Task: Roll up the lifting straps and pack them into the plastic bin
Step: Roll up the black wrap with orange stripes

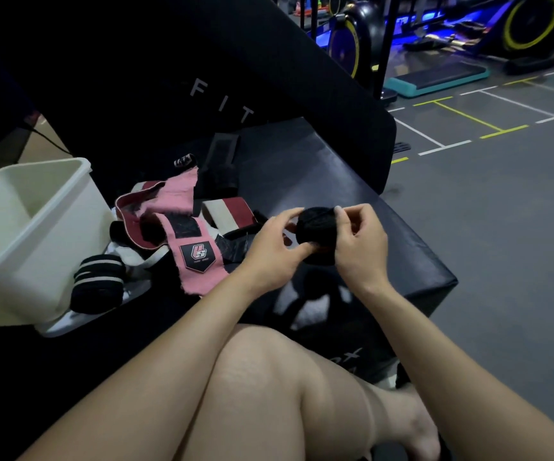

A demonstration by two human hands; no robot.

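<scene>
A rolled black strap [317,227] is held above the black padded box [352,194]. My left hand [274,251] grips its left side and my right hand [362,241] pinches its top right edge. To the left lies a heap of loose straps: a pink one with a logo patch [196,254], a maroon and white one [229,212], and a black one [219,168] behind. A rolled black and white striped strap [98,282] sits beside the white plastic bin [53,234], whose visible inside looks bare.
A black upright pad with white letters [222,104] stands behind the box. My bare knee [269,377] is in front. To the right is grey gym floor [501,194] with painted lines, a teal step platform [435,78] and exercise bikes [528,24].
</scene>
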